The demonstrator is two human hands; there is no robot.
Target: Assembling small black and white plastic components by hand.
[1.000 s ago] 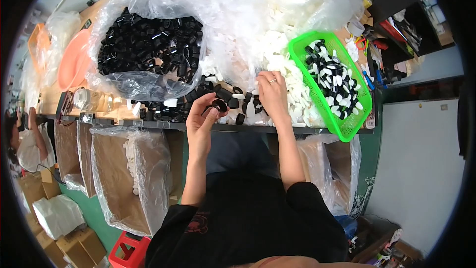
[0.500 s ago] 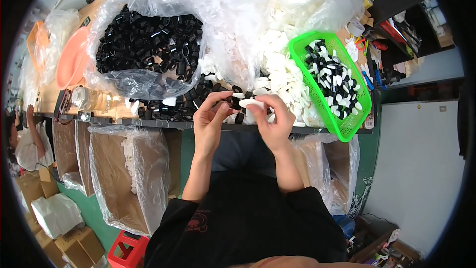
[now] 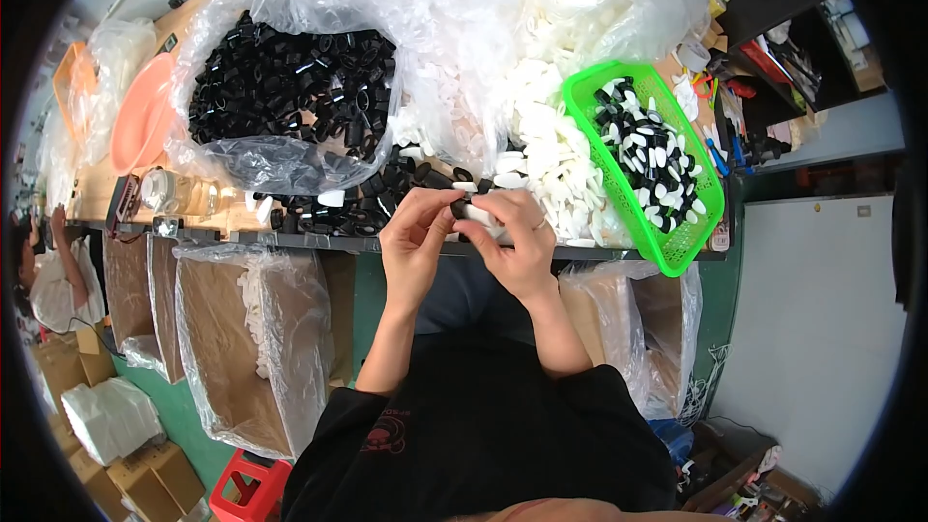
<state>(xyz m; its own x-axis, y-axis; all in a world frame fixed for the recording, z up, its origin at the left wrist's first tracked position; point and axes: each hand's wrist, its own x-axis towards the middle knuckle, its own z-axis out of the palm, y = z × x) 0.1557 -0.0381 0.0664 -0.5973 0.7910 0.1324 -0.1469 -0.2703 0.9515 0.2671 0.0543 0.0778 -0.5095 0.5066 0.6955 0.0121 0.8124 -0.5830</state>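
Left hand (image 3: 414, 237) pinches black cap (image 3: 458, 208), frame centre; white piece (image 3: 480, 217) just right of it, long axis roughly left-right, pinched by nearer right hand (image 3: 522, 244); seating unclear.

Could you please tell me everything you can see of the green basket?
The green basket is bright, looks plastic, and is a long, shallow rectangle with rounded corners, a raised rim and perforated walls. It sits upright and slanted to the right of the white pieces, its near end reaching the table's front edge. Small black-and-white pieces lie jumbled inside, with some of its bottom visible at the near end. Neither the left hand nor the right hand touches it.
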